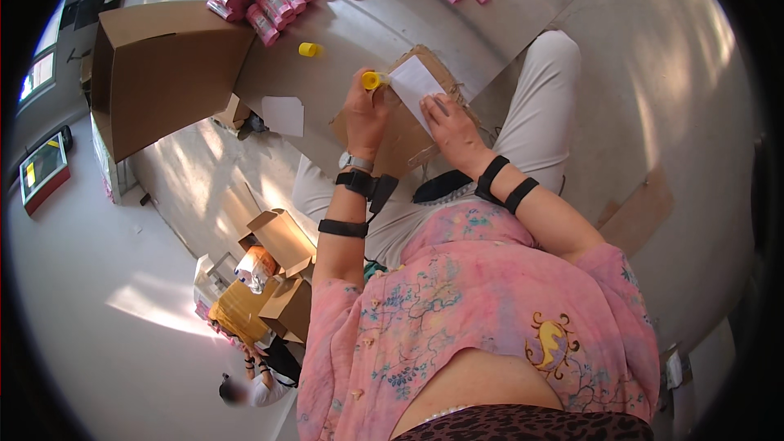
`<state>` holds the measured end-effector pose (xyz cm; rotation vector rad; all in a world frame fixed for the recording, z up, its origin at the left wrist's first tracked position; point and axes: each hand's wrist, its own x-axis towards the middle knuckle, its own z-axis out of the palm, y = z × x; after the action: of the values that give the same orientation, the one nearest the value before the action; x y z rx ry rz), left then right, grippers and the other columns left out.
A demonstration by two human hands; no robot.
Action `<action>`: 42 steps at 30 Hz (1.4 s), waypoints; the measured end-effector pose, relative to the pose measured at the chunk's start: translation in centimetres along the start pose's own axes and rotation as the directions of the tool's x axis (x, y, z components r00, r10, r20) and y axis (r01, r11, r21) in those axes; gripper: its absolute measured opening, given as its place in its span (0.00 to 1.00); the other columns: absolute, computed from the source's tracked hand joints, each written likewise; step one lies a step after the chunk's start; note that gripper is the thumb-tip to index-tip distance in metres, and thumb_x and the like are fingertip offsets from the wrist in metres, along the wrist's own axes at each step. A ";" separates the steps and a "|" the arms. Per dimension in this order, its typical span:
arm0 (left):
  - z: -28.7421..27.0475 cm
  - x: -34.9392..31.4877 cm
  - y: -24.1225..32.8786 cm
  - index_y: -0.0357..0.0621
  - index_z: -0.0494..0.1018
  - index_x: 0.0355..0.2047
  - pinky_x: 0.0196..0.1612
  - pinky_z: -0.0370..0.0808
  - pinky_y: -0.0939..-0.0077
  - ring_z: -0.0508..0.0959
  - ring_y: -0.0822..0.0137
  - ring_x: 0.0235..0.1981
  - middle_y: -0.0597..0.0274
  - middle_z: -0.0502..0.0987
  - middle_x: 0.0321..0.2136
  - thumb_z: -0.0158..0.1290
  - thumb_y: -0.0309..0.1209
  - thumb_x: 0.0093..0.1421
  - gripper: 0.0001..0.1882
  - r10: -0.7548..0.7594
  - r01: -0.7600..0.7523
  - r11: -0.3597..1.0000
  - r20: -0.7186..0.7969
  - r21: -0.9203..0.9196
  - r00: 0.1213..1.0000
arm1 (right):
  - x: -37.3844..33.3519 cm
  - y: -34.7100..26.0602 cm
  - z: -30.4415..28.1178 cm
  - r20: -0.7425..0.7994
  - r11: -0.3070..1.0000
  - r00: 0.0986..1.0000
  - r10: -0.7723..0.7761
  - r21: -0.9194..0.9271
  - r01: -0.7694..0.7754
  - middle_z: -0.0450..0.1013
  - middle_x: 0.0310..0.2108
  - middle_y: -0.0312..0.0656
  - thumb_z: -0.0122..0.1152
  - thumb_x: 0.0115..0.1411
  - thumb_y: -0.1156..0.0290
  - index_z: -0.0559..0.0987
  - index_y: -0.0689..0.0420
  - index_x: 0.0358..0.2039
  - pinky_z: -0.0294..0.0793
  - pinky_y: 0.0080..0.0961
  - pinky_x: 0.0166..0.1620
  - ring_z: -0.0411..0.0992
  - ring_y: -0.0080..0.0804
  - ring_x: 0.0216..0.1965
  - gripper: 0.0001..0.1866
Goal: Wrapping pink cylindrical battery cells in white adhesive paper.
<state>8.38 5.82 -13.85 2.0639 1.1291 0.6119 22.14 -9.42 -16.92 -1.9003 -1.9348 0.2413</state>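
Note:
My left hand [365, 118] is closed around a yellow glue stick [371, 81], whose pale tip points at the left edge of a white sheet of paper [414, 80]. The paper lies on a piece of brown cardboard [394, 145] with a ragged edge. My right hand [454, 129] lies with its fingers stretched out over the lower right part of the paper. It grips nothing. A yellow cap [308, 50] rests on the grey table [359, 28], beyond my left hand and apart from it.
Pink wrapped rolls [282, 2] are piled along the table's far side. A large cardboard box [163, 73] stands at the left edge, near a white card [283, 116]. Farther left, another person [265, 384] is beside open boxes [282, 241].

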 end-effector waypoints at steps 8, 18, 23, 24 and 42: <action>1.8 -2.3 3.1 0.42 0.70 0.52 0.44 0.80 0.63 0.84 0.46 0.43 0.46 0.81 0.41 0.61 0.22 0.63 0.18 0.019 -0.020 0.999 0.019 0.028 1.000 | -0.2 0.1 0.6 -0.010 1.000 1.000 0.000 -0.002 0.000 0.70 0.57 0.48 0.54 0.58 0.75 0.73 0.69 0.59 0.69 0.35 0.66 0.65 0.44 0.63 0.27; -0.2 -4.1 1.8 0.42 0.71 0.51 0.42 0.79 0.63 0.84 0.49 0.42 0.47 0.81 0.42 0.61 0.23 0.64 0.17 -0.016 0.017 1.000 0.021 -0.024 1.000 | -0.3 0.1 0.3 0.040 1.000 0.999 0.023 -0.021 -0.023 0.67 0.59 0.50 0.53 0.60 0.75 0.72 0.68 0.61 0.66 0.35 0.69 0.64 0.45 0.65 0.27; 2.7 -2.6 2.7 0.41 0.71 0.52 0.41 0.79 0.62 0.84 0.47 0.41 0.47 0.81 0.41 0.61 0.22 0.63 0.17 0.040 -0.041 0.999 0.065 0.014 0.997 | -0.2 0.0 0.5 0.024 0.998 1.000 0.018 -0.064 -0.016 0.68 0.57 0.49 0.54 0.59 0.74 0.72 0.68 0.60 0.64 0.33 0.69 0.63 0.44 0.65 0.28; 3.2 -2.0 2.7 0.41 0.71 0.51 0.41 0.79 0.62 0.83 0.46 0.40 0.47 0.81 0.41 0.60 0.22 0.63 0.17 0.107 -0.109 0.993 0.057 0.040 0.993 | -0.2 0.0 0.7 0.022 1.000 0.999 0.029 -0.012 -0.029 0.66 0.58 0.50 0.54 0.58 0.75 0.72 0.68 0.60 0.66 0.34 0.69 0.63 0.45 0.65 0.27; 4.7 -2.1 4.7 0.42 0.71 0.52 0.42 0.80 0.63 0.84 0.47 0.39 0.48 0.82 0.40 0.61 0.23 0.63 0.17 0.035 -0.030 0.998 0.080 -0.064 0.996 | -0.3 0.1 2.1 0.048 0.993 0.997 0.062 -0.106 -0.057 0.68 0.61 0.47 0.57 0.57 0.78 0.74 0.67 0.60 0.62 0.31 0.72 0.62 0.43 0.68 0.27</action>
<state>13.00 0.62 -13.45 2.0382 1.0195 0.5668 21.42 -9.38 -18.88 -2.0405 -1.9611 0.2116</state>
